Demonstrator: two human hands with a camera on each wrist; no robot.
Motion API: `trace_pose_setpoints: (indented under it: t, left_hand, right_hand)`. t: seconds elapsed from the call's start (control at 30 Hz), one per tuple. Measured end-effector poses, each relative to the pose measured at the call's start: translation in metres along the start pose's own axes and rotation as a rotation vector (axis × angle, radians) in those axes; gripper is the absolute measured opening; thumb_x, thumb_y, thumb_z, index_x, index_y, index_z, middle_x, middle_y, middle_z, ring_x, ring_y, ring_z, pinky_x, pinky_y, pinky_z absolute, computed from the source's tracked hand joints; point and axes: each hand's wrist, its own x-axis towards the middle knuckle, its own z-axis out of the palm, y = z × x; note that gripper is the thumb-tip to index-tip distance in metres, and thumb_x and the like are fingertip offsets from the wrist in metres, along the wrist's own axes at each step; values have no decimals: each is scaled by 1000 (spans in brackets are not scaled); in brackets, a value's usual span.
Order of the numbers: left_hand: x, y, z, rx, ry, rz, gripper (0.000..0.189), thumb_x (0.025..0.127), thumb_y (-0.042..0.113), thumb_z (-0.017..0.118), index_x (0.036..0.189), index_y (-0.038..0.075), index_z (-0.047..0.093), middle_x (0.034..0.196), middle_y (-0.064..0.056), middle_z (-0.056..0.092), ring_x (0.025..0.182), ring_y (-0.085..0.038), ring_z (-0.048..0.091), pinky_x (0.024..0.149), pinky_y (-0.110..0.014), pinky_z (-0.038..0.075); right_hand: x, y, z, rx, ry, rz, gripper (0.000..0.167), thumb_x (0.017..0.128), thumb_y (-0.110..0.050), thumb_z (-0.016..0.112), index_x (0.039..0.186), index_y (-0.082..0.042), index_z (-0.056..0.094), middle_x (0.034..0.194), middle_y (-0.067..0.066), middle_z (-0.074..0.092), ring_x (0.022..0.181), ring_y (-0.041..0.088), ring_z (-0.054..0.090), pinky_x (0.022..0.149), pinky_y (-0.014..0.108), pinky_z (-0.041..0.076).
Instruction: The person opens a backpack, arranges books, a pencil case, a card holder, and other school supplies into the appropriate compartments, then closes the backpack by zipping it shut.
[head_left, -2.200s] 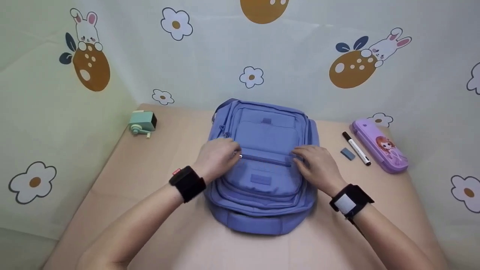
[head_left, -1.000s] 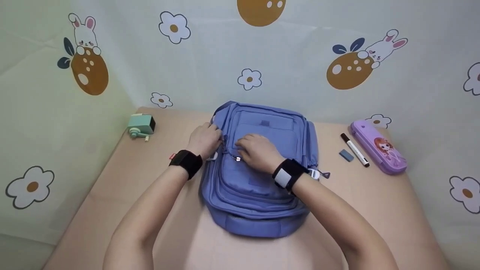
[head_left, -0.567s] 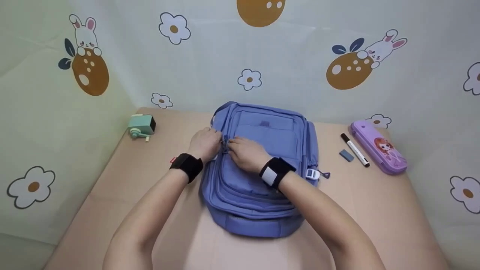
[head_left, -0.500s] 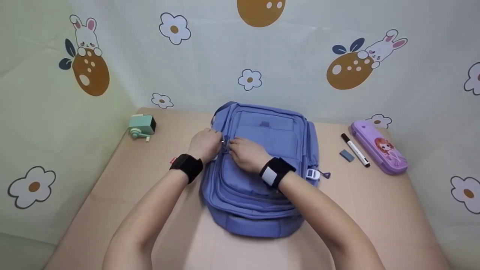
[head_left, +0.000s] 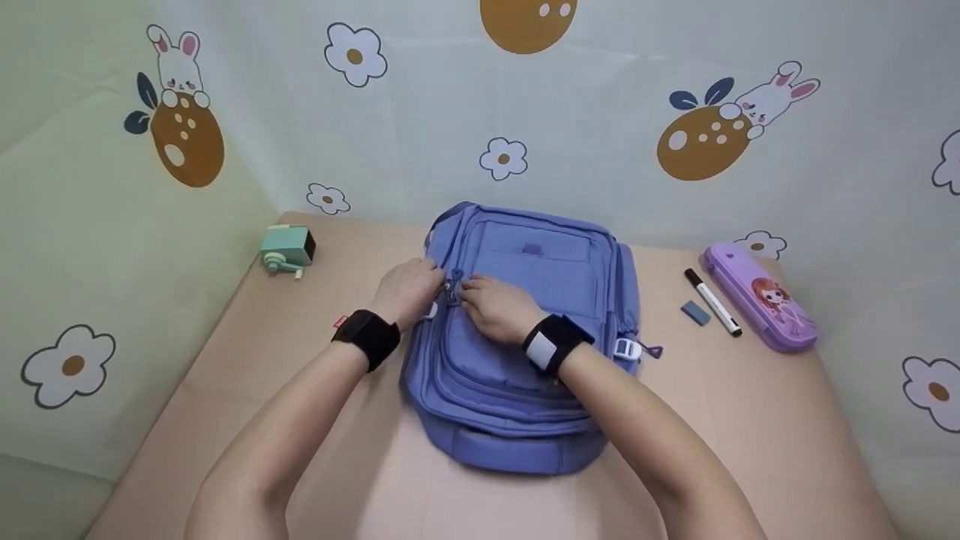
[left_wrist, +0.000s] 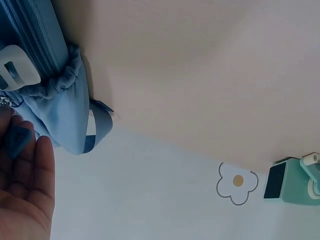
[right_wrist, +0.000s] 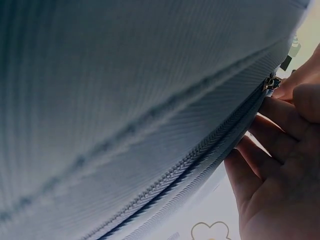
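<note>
A blue backpack (head_left: 536, 277) lies front side up on the table. At its upper left edge, the left hand (head_left: 409, 291) pinches a zipper pull, whose dark blue tab (left_wrist: 17, 141) hangs over the fingers in the left wrist view. Just right of it, the right hand (head_left: 501, 306) has its fingertips against the bag beside the same zipper. In the right wrist view, a metal zipper slider (right_wrist: 272, 82) sits right above the right forefinger, and the zipper teeth (right_wrist: 175, 172) run down from it. I cannot tell whether the right thumb and forefinger pinch anything.
A green crank pencil sharpener (head_left: 289, 247) stands at the table's back left. On the right lie a blue eraser (head_left: 695, 313), a black-and-white marker (head_left: 712, 301) and a purple pencil case (head_left: 761, 298). A patterned curtain (head_left: 420, 105) surrounds the table's back and sides.
Both hands have left the front pocket's zipper for the bag's left edge. The right hand crossed leftward over the bag, uncovering the white buckle on its right side. The last half second shows little motion.
</note>
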Motion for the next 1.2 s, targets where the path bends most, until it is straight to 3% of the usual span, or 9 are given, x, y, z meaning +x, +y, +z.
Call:
trace_pose_setpoints:
  t: [0.23,0.4,0.8,1.03,1.2]
  left_hand:
    - [-11,6,-6,22,-12,77,4,90,1,69,92,2,66,91,-14,64,84,-34,63,69,-47,54]
    - [-21,11,-10,13,0,94,6,92,5,71,91,2,66,89,-14,65,82,-35,64,67,-47,55]
    - [-35,16,-10,-86,17,21,14,94,13,72,92,1,66,89,-14,62,80,-35,63,65,-49,54]
    - [-39,15,-9,-109,30,2,12,96,11,69,89,2,65,87,-14,61,79,-35,63,65,-49,53]
    - [-40,13,-8,-145,46,-2,13,96,10,68,86,3,63,86,-14,61,80,-36,63,66,-50,52]
  right_hand:
    - [-2,1,0,28,21,-5,38,107,-18,46,136,3,62,146,19,55,141,35,45,118,42,31]
    - [-2,2,0,33,32,-23,38,107,-17,47,134,5,62,145,20,55,140,37,45,118,44,32]
    - [-8,-8,-7,23,-1,-13,42,108,-21,47,142,2,56,150,17,51,144,33,41,120,43,28]
    - [-24,-28,-8,-23,50,-158,38,107,-19,50,137,2,61,145,16,57,140,33,47,116,43,35]
    - [-28,-32,1,-52,5,-199,37,107,-19,49,135,1,63,144,14,58,138,32,48,116,41,36]
